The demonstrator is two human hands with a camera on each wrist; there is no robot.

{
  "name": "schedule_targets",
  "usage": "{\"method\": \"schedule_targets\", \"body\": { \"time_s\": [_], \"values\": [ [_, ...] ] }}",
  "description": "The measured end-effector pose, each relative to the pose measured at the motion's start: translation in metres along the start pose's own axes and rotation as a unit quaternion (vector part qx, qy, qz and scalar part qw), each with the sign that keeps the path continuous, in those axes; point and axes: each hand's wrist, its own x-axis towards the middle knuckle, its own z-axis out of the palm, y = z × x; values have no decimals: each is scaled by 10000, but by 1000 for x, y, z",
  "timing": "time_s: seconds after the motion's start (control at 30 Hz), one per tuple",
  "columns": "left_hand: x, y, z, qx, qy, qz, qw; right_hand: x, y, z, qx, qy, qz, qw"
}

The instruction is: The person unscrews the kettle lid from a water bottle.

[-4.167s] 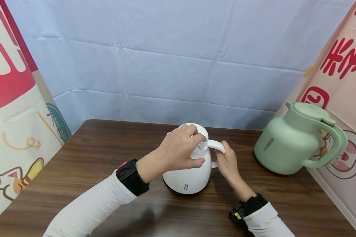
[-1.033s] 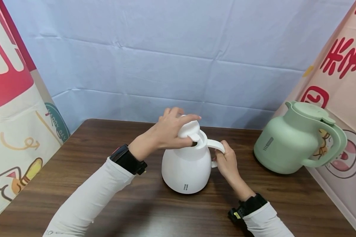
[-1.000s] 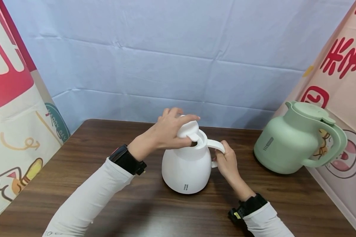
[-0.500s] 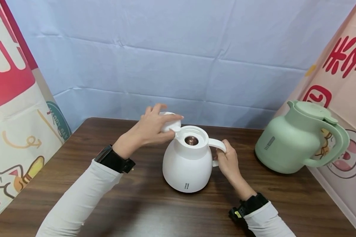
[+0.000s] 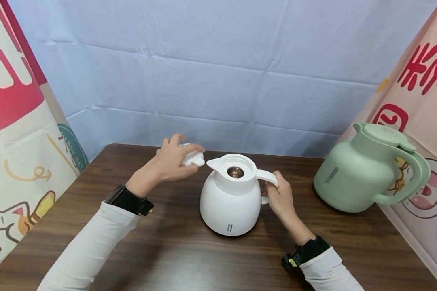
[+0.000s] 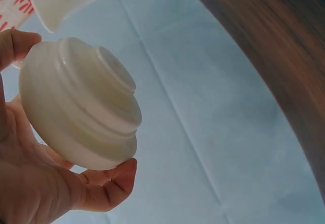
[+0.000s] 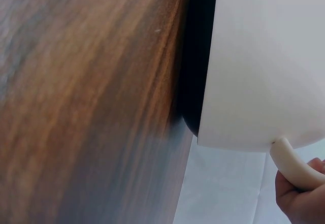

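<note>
Tabletop [image 5: 204, 262] bears two jugs [image 5: 230, 206] [image 5: 353, 173] — two hands [image 5: 170, 161] [image 5: 280, 197], one held lid [image 6: 81, 107].

We find the white jug [image 5: 218, 206] smooth and plastic in look, with a soft satin sheen; the lining [image 5: 235, 172] in its mouth reads as shiny, copper-toned metal. The lid [image 6: 76, 107] appears to be smooth moulded plastic, faintly glossy along its ridges. We record a matt, smooth, plastic-looking finish on the green jug [image 5: 353, 173]. The table [image 5: 204, 262] shows wood grain under a low gloss. We rate the sleeves [image 5: 87, 246] as matt cloth, and the backdrop [image 5: 204, 72] as a creased sheet, cloth or plastic undetermined.
</note>
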Motion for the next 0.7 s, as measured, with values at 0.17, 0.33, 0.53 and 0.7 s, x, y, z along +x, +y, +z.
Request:
{"method": "schedule_targets", "body": {
  "time_s": [0.17,0.33,0.53,0.7],
  "values": [
    [-6,-11,5,43,-177,-228,9996,0,0,0,9,13,-42,10000],
    [-12,-22,12,71,-458,-419,9980,0,1,0,-10,28,-47,10000],
    [-18,-33,19,215,-518,-508,9971,0,2,0,-79,40,-105,9999],
    [-21,-37,23,239,-561,-553,9966,0,2,0,-82,12,-72,9999]
  ]
}}
